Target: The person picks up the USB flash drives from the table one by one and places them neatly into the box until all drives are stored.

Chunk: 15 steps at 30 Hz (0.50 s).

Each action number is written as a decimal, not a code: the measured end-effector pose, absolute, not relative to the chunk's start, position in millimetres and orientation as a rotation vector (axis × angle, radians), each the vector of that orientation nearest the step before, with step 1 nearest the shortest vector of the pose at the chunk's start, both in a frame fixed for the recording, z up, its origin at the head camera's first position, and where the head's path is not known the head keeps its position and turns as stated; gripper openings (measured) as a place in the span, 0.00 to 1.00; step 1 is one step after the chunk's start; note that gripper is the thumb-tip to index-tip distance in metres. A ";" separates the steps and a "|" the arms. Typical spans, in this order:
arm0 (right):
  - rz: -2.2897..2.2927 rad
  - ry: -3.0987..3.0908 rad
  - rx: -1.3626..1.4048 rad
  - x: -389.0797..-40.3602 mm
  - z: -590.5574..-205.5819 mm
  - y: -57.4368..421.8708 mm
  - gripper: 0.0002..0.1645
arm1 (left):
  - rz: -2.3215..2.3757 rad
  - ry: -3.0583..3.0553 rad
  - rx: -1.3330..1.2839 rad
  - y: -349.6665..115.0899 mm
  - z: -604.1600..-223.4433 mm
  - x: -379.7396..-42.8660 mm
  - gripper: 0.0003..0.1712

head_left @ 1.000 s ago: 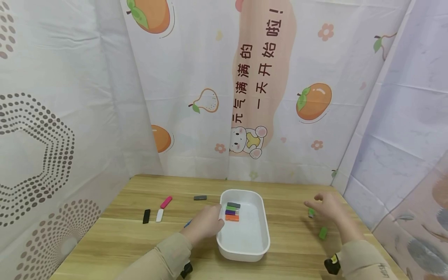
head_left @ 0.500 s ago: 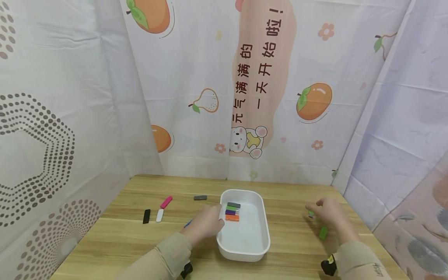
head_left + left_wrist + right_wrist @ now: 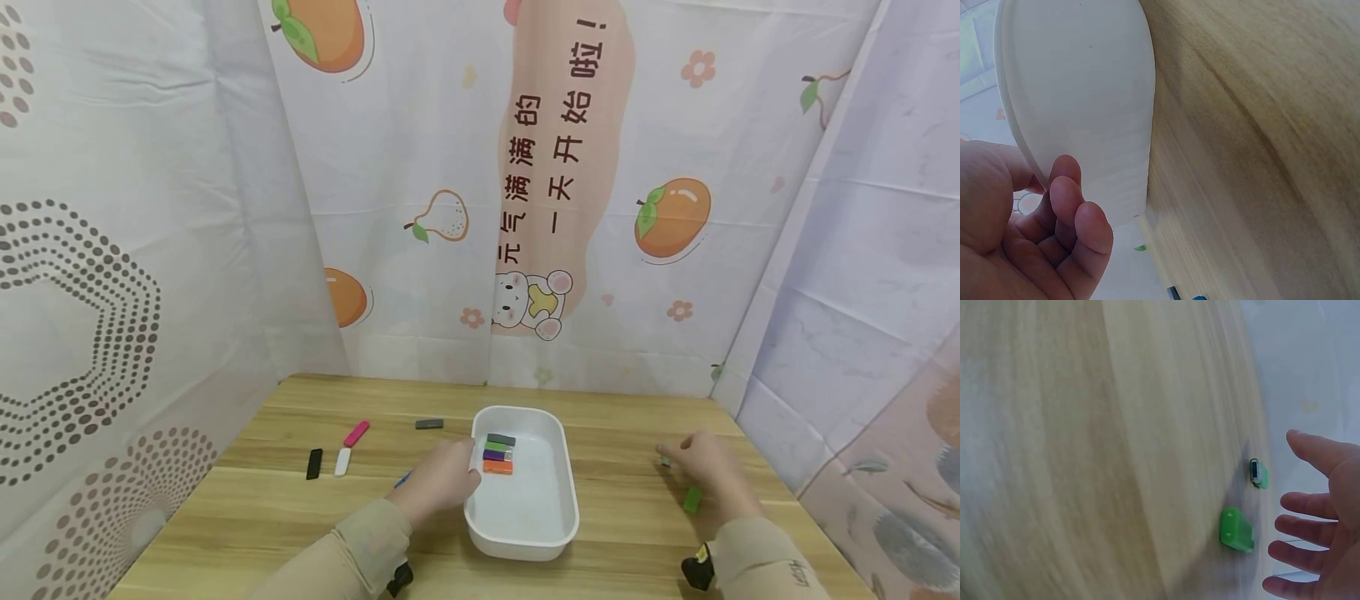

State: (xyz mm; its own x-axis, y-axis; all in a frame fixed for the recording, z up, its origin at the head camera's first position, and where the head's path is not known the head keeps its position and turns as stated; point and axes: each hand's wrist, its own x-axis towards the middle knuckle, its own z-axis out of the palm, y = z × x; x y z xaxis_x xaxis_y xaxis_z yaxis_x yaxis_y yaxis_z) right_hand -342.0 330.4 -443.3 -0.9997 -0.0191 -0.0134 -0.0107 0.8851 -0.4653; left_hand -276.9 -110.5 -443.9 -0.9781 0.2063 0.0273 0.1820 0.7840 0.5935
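Observation:
In the head view my left hand (image 3: 442,475) grips the left rim of a white plastic tray (image 3: 567,467). The left wrist view shows the thumb inside the tray wall (image 3: 1085,75) and curled fingers outside. My right hand (image 3: 708,467) reaches over the table's right side, at a small green USB stick (image 3: 665,460). Seen from the right wrist, its fingers (image 3: 1304,531) are spread, apart from the USB stick (image 3: 1259,474), whose metal plug shows. A green block-shaped piece (image 3: 692,500) lies nearer. Inside the tray, grey, green, purple and orange sticks (image 3: 498,467) lie in a row.
Left of the tray lie a black stick (image 3: 313,463), a white stick (image 3: 342,462), a pink stick (image 3: 357,433) and a grey stick (image 3: 429,423). A blue stick (image 3: 403,478) is partly hidden by the left hand. Printed curtains (image 3: 420,275) enclose the wooden table (image 3: 247,517).
My right hand has lowered and shifted slightly nearer over the small green USB stick, covering more of it. The left hand and the tray have stayed put.

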 end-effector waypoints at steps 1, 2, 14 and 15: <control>-0.751 3.028 -0.015 -341.7 -444.7 330.4 0.32 | 0.962 2.934 0.321 -110.6 -443.6 -276.8 0.27; -0.747 3.027 -0.010 -341.9 -446.2 330.7 0.29 | 0.955 2.939 0.323 -110.6 -443.5 -276.8 0.26; -0.785 2.991 0.079 -339.5 -455.0 329.9 0.28 | 0.949 2.925 0.320 -111.0 -441.4 -276.7 0.26; -0.768 2.995 0.083 -339.1 -455.3 329.4 0.27 | 0.947 2.927 0.323 -111.0 -441.3 -276.6 0.26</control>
State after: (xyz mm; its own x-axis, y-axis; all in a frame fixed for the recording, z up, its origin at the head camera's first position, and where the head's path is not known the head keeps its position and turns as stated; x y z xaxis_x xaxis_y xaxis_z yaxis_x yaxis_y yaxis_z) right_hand -339.1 329.4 -455.3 -0.9974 0.0403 -0.0601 0.0642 0.8755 -0.4789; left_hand -276.6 -111.0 -441.3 -0.9770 0.2124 0.0183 0.1829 0.7907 0.5842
